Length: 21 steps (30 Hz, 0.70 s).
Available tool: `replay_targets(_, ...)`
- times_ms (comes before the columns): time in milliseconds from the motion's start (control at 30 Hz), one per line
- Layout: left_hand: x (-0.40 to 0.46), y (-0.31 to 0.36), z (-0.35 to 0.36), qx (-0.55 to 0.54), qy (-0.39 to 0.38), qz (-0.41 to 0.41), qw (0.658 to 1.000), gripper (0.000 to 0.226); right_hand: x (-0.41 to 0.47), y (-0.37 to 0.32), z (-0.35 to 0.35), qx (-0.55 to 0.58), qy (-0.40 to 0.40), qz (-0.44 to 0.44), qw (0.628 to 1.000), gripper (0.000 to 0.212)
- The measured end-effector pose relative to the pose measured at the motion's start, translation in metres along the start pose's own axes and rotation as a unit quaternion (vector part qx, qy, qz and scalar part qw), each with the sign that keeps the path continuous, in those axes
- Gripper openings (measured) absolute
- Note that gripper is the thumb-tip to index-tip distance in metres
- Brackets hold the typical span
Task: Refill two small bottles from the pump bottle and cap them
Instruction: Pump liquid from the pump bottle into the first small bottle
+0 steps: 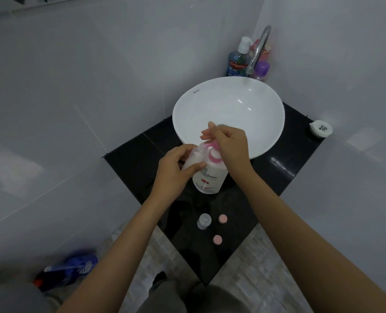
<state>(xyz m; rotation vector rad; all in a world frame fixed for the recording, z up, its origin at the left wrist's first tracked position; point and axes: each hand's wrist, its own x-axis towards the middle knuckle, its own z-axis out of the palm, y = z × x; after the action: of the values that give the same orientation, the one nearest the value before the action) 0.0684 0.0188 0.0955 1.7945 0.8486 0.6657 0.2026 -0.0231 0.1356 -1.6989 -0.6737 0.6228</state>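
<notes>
A white pump bottle (208, 179) with a pink pump head stands on the black counter (275, 175) in front of the basin. My right hand (228, 143) rests on top of the pump head. My left hand (176, 166) holds a small translucent bottle (193, 160) tilted against the pump's spout; it looks partly filled with white liquid. A second small bottle (203, 221) stands uncapped nearer to me on the counter. Two pink caps lie beside it, one (222, 219) to its right and one (217, 239) closer to the counter's front corner.
A white basin (262, 105) with a chrome tap (258, 50) sits behind the pump bottle. A mouthwash bottle (239, 59) and a purple-capped bottle (261, 71) stand by the tap. A white round container (321, 128) sits at the right. A blue brush (74, 267) lies on the floor.
</notes>
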Motion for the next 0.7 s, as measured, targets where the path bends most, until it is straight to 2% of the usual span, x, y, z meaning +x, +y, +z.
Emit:
replay_targets(267, -0.0015, 0.0037, -0.0031, -0.028, -0.007, -0.013, 1.000, 0.032, 0.0017, 0.0047, 0.0030, -0.051, -0.004, -0.016, 0.999, 0.035)
replay_targets(700, -0.0019, 0.0031, -0.0001, -0.027, -0.004, -0.018, 0.999, 0.036, 0.0026, 0.0072, 0.0026, -0.058, -0.008, -0.023, 0.998, 0.033)
